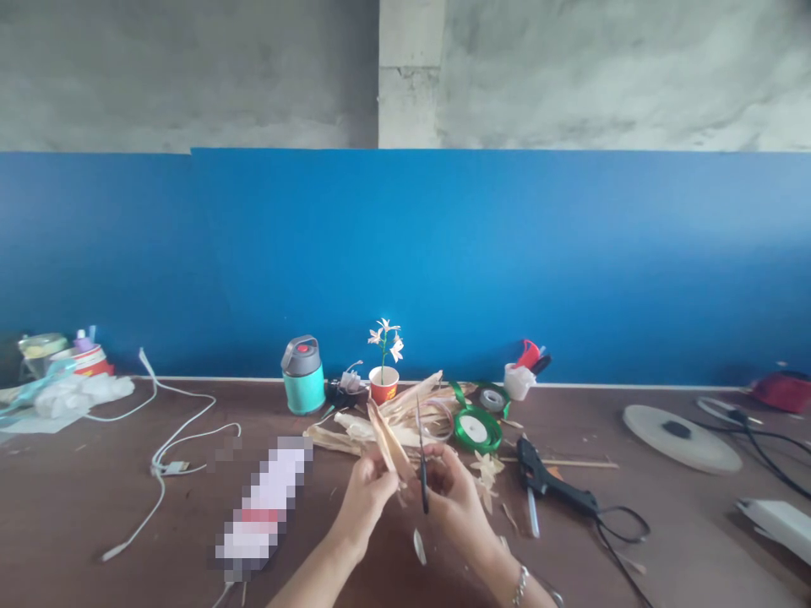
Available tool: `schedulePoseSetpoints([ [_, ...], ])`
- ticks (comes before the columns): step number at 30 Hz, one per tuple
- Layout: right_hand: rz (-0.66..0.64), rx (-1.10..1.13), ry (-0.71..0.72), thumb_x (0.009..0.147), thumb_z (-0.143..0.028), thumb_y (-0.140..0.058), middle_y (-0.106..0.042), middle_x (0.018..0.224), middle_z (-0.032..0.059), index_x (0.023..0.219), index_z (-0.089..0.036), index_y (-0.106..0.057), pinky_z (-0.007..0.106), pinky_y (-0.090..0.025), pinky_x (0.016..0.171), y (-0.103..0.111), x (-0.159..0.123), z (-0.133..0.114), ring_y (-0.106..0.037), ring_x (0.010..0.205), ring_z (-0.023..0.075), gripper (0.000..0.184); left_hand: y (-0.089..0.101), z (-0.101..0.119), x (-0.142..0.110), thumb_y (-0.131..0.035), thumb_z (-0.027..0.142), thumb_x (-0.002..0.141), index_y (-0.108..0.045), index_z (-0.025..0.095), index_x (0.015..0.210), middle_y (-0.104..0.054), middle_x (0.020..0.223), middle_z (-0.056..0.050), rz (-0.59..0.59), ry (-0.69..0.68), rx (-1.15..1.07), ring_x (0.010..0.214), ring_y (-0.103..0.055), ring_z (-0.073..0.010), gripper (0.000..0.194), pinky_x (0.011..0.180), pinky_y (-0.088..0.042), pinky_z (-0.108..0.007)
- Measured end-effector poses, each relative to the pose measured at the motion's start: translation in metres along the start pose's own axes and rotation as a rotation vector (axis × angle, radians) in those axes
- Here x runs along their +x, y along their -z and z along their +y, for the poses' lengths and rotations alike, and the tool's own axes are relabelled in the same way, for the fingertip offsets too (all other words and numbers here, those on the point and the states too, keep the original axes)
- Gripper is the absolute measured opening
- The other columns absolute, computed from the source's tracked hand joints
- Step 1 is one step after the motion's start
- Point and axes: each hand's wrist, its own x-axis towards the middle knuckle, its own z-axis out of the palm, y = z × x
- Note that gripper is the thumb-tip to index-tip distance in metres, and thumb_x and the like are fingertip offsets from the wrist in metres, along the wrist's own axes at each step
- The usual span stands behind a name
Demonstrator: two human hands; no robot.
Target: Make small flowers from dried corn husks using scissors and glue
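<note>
My left hand (369, 496) pinches a dried corn husk (389, 439) that points up and away from me. Close beside it, my right hand (451, 496) is closed on a pair of scissors (423, 473), whose blades point upward next to the husk. Below, between my wrists, lies a small pale husk scrap (419, 547). Behind my hands is a loose pile of dried husks (415, 405). A pale husk flower (487, 473) lies just right of my right hand. At the back, a red paper cup (383, 387) holds a green stem with several pale flowers (385, 336).
Right of my hands lie a black glue gun (551, 481) with its cord and green ribbon spools (477, 429). A white cup (519, 382) of tools and a turquoise flask (303, 380) stand behind. White cables (166, 456) and a blurred-out object (264, 507) lie left.
</note>
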Motion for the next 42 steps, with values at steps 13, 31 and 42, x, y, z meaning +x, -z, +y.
schedulePoseSetpoints([
  [13,-0.097,-0.01,-0.012,0.061,-0.034,-0.08,-0.053,0.061,-0.0063,0.094,-0.02,-0.054,0.02,-0.035,0.049,0.003,0.001,0.003,-0.046,0.054,0.0093,0.045,0.007,-0.001,0.006,-0.077,0.038,0.062,-0.068,0.012,0.078,-0.07,0.063,-0.004,0.201,0.091,-0.095,0.059,-0.066,-0.0197,0.032,0.057,-0.049,-0.028],
  [31,-0.363,0.013,-0.278,0.058,-0.052,-0.079,-0.047,0.051,-0.0085,0.079,-0.015,-0.056,0.014,-0.033,0.033,0.007,-0.003,0.016,-0.041,0.037,0.0032,0.048,0.024,-0.001,0.021,-0.082,0.038,0.055,-0.059,0.013,0.06,-0.052,0.047,0.006,0.405,-0.002,-0.332,0.042,-0.041,-0.0047,0.034,0.041,-0.029,-0.017],
  [42,-0.352,-0.014,-0.284,0.057,-0.054,-0.079,-0.044,0.048,-0.0097,0.077,-0.014,-0.057,0.014,-0.03,0.03,0.005,-0.002,0.015,-0.04,0.034,0.0029,0.05,0.024,-0.004,0.022,-0.083,0.035,0.056,-0.061,0.012,0.062,-0.054,0.051,0.004,0.385,0.008,-0.361,0.045,-0.044,-0.0054,0.032,0.043,-0.033,-0.017],
])
